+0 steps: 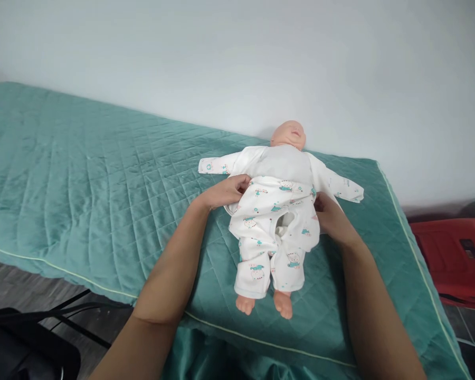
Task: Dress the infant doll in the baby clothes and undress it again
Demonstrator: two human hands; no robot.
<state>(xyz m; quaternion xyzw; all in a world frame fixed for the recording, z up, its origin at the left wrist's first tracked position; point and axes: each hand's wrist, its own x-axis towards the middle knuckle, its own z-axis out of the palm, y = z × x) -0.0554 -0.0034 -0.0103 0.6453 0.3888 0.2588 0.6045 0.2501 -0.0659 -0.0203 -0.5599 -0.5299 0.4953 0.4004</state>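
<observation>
A baby doll (288, 133) lies on its back, head toward the wall and feet toward me. It wears a white top (283, 161) with printed sleeves spread to both sides. White baby pants (261, 211) with a small print and an opening at the crotch cover its legs up to the waist. My left hand (230, 191) pinches the waistband at the doll's side on the left. On the opposite side, my right hand (330, 216) has its fingers curled at the pants' edge, the fingertips partly hidden by the cloth. Both bare feet stick out of the leg openings.
Under the doll is a green quilted cover (103, 179) on a long table against a white wall (221, 63). A red case (455, 258) stands off the right end. At lower left are a black object (27, 348) and thin dark legs above the floor.
</observation>
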